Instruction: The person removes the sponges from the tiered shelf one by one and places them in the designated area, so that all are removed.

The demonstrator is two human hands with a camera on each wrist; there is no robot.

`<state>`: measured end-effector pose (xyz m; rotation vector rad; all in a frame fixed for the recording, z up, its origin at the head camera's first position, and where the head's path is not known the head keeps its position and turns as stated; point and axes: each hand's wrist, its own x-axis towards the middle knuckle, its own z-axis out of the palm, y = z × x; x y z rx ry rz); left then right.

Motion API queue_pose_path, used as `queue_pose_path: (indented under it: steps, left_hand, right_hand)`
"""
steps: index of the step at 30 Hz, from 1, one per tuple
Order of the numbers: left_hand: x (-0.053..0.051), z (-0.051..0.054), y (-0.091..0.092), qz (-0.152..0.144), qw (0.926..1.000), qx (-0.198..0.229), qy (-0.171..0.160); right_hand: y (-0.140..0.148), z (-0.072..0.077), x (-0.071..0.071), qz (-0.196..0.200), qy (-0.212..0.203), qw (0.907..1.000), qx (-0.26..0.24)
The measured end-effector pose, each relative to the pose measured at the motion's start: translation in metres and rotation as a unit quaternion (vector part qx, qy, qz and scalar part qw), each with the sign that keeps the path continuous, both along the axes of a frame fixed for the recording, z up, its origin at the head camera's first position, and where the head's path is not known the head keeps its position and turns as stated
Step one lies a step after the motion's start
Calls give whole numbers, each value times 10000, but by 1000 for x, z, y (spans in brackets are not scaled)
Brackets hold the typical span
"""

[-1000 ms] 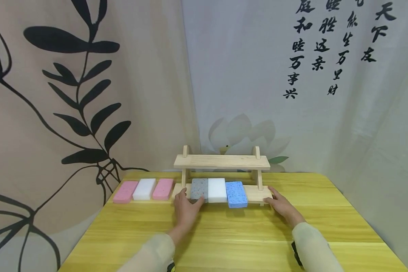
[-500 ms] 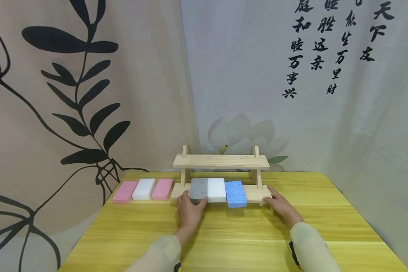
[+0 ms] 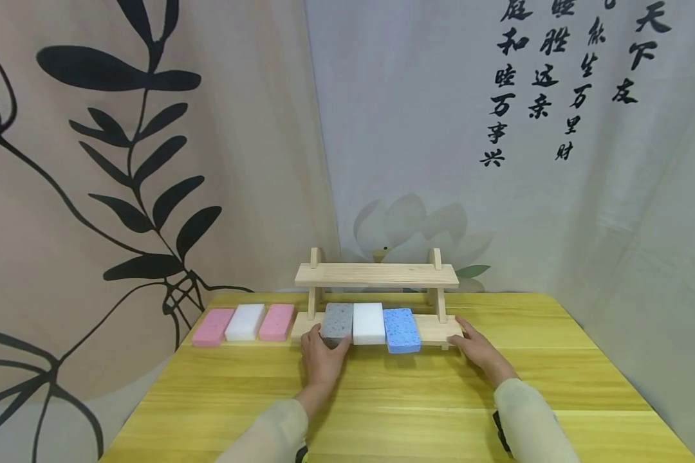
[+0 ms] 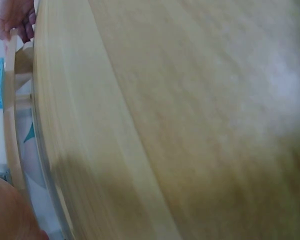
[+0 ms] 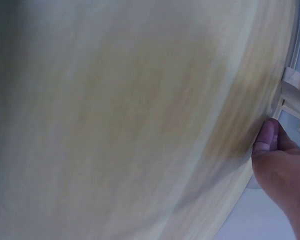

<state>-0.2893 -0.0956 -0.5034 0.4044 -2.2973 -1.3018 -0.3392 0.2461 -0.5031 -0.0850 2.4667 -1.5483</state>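
Observation:
In the head view, a two-tier wooden shelf stands toward the back of the table. On its lower board, a grey sponge, a white sponge and a blue speckled sponge lean in a row. My left hand holds the grey sponge by its lower part, thumb at the right and fingers at the left. My right hand grips the right end of the lower board. In the right wrist view, that hand shows at the right edge; its fingertips are partly hidden.
Left of the shelf lie a pink sponge, a white sponge and another pink sponge on the yellow wooden table. A printed curtain hangs behind the table.
My left hand has shifted slightly right, and its hold has closed in on the grey sponge, which now tilts a little to the left. The right hand stays at the board's end.

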Motion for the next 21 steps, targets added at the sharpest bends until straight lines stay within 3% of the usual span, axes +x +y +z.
queue_pose_path:
  steps: [11, 21]
  left_hand:
    - [-1, 3, 3, 27, 9999, -124, -103]
    - [-6, 1, -2, 70, 9998, -122, 119]
  right_hand:
    - [0, 0, 4, -2, 123, 9999, 3]
    - [-1, 1, 4, -41, 45, 10000, -65]
